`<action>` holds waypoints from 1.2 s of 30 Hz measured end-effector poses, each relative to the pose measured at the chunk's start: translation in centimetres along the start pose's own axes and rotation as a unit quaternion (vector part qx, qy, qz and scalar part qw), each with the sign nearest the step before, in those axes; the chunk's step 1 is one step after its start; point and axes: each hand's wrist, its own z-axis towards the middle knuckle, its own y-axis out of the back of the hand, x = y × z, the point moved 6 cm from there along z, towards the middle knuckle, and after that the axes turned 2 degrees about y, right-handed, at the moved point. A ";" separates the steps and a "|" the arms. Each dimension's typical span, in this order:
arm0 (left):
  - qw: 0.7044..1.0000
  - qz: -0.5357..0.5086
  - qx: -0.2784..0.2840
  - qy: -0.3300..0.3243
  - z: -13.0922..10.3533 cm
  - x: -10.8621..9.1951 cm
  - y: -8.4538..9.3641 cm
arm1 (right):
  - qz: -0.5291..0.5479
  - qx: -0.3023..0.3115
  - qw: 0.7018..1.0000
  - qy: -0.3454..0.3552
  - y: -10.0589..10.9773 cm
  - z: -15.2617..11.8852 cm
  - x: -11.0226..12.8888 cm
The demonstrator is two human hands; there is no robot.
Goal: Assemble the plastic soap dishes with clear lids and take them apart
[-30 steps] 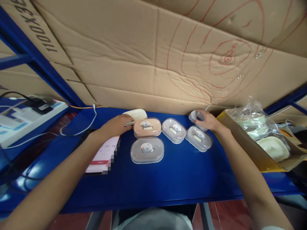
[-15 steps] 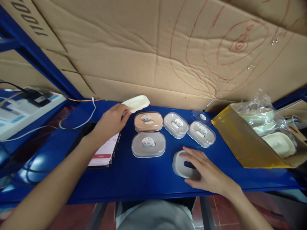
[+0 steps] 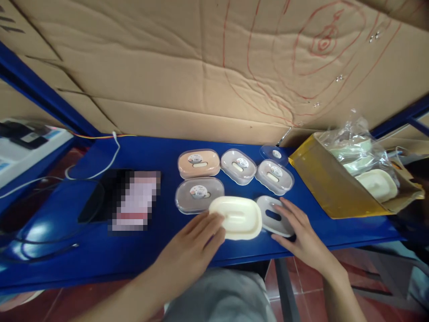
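Note:
My left hand (image 3: 196, 243) is closed on the left end of a cream soap dish (image 3: 244, 219), thumb and fingers pinching its rim. The dish is tilted, with its raised middle ridge showing. Close on its right, my right hand (image 3: 306, 232) grips a grey soap dish part (image 3: 264, 206) with a dark blue slot, fingers at the far edge and thumb at the near edge. Behind them lie a grey lidded soap box (image 3: 187, 193), a peach soap box (image 3: 187, 166) and two pale grey soap boxes (image 3: 231, 163) (image 3: 264, 172), with clear lids and round labels.
A yellow-taped cardboard box (image 3: 318, 179) at the right holds pale green and cream dishes in clear plastic. A clear lid (image 3: 264, 153) lies by the cardboard wall (image 3: 150, 67). A phone (image 3: 136, 201), cables and a power strip (image 3: 50, 145) are on the left of the blue table (image 3: 161, 250).
My left hand has brought the cream dish from the back of the table to the front, beside the grey part. The right hand still holds the grey part. The view has shifted slightly.

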 end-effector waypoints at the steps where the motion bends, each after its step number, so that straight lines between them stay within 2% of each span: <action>1: 1.000 -0.001 0.009 -0.010 -0.5 -0.9 -0.6 | 0.010 -0.013 1.000 -0.021 0.2 -0.6 -0.7; 5: 0.998 0.000 0.053 -0.034 -1.4 -2.7 -2.8 | 0.053 -0.055 0.995 -0.071 0.6 -2.0 -2.1; 8: 0.996 -0.014 0.080 -0.029 -1.3 -2.7 -4.3 | 0.079 -0.090 0.990 -0.079 0.4 -2.2 -2.0; 11: 0.998 -0.036 0.059 0.001 -0.9 -2.1 -5.0 | 0.103 -0.117 0.986 -0.054 0.2 -2.0 -1.2; 17: 0.999 0.000 0.016 0.049 0.7 -1.1 -5.1 | 0.120 -0.104 0.987 0.004 0.4 -0.8 1.4; 21: 0.998 -0.012 -0.014 0.058 1.7 -0.4 -5.1 | 0.110 -0.063 0.990 0.055 -0.7 0.3 3.7; 27: 0.997 -0.055 0.032 0.041 2.7 0.4 -5.8 | 0.071 -0.046 0.991 0.099 -2.2 1.4 5.4; 32: 0.997 -0.054 0.058 0.003 3.2 0.6 -5.8 | 0.032 -0.032 0.990 0.136 -2.2 1.9 5.5; 36: 0.997 -0.048 0.057 -0.010 3.1 0.7 -5.9 | -0.003 -0.039 0.988 0.152 -2.2 2.2 5.7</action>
